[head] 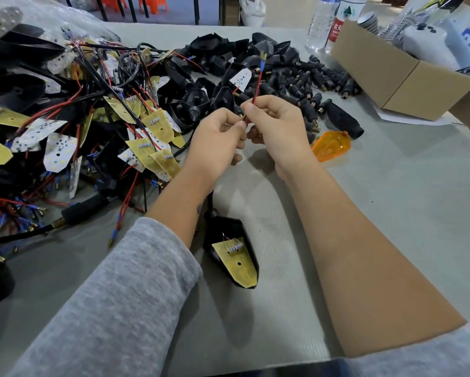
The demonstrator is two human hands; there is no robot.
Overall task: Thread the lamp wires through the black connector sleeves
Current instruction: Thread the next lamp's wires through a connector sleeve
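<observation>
Both hands meet just above the lamp housing [232,251], which lies on the table [391,213] with its yellow board facing up. The right hand [276,129] pinches a red wire [257,88] between thumb and forefinger; the wire stands up from this grip and ends in a blue terminal. The left hand [215,142] has its fingers curled around something small and dark with a brass tip, probably a black connector sleeve, but most of it is hidden, so I cannot say it for sure.

It seems the step in hand is to bring the wire to the sleeve opening. Whether the wire is already inside, I cannot tell.

The next move probably needs a steady left grip and a straight push of the wire along the sleeve. Beyond the housing lies the pile of loose sleeves [310,83], ready for the following wires.
</observation>
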